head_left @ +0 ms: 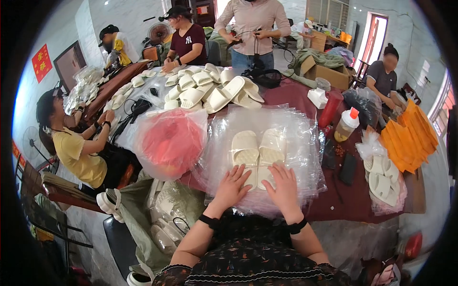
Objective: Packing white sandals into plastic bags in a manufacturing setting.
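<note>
A pair of cream slide slippers lies side by side, toe straps away from me, on a stack of clear plastic bags (303, 157). On the heel end of the left slipper (245, 148) rests my left hand (233, 185), its fingers stretched out. My right hand (283, 186) lies likewise on the heel end of the right slipper (272, 145), fingers extended. Neither hand grips anything. Whether the pair lies inside the top bag or on it, I cannot tell. Left of the stack sits a bundle of red plastic (171, 138) in a clear bag.
Loose cream slippers (217, 97) are heaped beyond the stack. To the right stand a red-capped bottle (347, 125), a dark phone-like object (347, 169), bagged slippers (381, 186) and orange bags (410, 138). A green sack (157, 224) of slippers is at lower left. Several people work around.
</note>
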Demonstrator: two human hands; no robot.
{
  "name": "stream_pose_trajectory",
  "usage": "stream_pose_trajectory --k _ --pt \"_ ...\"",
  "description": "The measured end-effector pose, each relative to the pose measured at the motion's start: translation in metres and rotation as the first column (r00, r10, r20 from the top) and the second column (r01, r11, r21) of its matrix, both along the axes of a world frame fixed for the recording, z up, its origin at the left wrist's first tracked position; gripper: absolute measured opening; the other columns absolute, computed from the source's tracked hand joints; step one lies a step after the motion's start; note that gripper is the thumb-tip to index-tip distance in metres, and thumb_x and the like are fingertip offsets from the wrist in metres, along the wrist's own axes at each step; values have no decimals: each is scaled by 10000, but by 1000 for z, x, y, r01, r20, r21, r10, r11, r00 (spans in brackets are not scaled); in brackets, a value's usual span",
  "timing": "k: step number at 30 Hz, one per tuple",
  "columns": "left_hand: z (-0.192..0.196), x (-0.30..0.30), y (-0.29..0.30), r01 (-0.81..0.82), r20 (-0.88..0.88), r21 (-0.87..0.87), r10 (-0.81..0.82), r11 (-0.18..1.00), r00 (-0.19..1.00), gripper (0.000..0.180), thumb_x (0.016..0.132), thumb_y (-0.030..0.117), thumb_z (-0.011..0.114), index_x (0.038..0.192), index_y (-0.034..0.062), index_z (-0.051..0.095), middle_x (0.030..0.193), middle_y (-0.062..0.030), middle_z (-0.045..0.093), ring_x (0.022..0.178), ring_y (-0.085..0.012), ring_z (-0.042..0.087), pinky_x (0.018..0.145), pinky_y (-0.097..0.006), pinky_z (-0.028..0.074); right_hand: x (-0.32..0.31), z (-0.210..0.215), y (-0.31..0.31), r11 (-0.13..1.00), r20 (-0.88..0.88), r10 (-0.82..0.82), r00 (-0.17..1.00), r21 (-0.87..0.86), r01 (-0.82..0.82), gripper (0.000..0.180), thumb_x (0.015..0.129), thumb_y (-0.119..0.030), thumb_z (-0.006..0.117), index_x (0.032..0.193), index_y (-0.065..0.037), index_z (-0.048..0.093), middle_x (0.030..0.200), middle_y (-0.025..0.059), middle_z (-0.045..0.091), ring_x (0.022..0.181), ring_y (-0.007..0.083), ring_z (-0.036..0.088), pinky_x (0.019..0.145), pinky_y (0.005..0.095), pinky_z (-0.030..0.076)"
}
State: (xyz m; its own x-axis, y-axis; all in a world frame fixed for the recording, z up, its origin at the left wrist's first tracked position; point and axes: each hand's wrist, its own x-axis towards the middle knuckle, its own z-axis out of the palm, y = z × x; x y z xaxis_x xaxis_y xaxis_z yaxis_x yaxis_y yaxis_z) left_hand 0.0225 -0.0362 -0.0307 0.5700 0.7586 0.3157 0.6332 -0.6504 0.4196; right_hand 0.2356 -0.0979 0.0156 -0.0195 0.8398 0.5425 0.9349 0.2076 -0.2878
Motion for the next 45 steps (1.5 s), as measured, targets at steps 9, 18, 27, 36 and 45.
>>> stream_pose_trajectory --k 9,18,27,36,45 --pt "15 -23 -5 -327 247 121 291 937 924 651 847 335 758 1394 76 517 1376 -198 534 1247 -429 501 1032 -489 431 -5 -51 3 997 -122 -3 992 -83 -7 628 833 -329 732 1323 19 548 1378 214 531 1271 451 464 1055 535 387" --pt "10 -40 12 -536 144 -155 555 830 819 633 783 415 801 1215 -10 616 988 -166 665 966 -364 620 847 -458 507 -10 -42 0 996 -132 -4 991 -86 -7 588 825 -279 747 1274 47 555 1375 241 520 1252 466 477 1053 518 407" --pt "9 -39 30 -422 234 -246 476 873 848 363 793 258 771 1071 33 707 898 -144 700 797 -284 664 750 -389 529 -9 -54 2 996 -136 -8 991 -94 -5 632 830 -315 728 1330 22 540 1420 216 492 1283 453 454 1051 552 374" --pt "13 -24 44 -214 408 -406 386 888 827 165 899 83 636 1034 -10 651 863 -61 704 761 -179 659 748 -309 519 -8 -55 1 995 -123 -22 992 -100 10 627 851 -318 711 1348 19 529 1444 213 471 1298 459 441 1054 563 371" --pt "25 1 34 230 724 -662 530 713 441 416 916 180 705 1260 -4 562 1096 -64 638 982 -151 602 847 -285 476 -7 -52 -1 995 -128 -25 991 -99 12 617 876 -304 686 1375 19 519 1459 219 461 1307 471 438 1065 565 366"
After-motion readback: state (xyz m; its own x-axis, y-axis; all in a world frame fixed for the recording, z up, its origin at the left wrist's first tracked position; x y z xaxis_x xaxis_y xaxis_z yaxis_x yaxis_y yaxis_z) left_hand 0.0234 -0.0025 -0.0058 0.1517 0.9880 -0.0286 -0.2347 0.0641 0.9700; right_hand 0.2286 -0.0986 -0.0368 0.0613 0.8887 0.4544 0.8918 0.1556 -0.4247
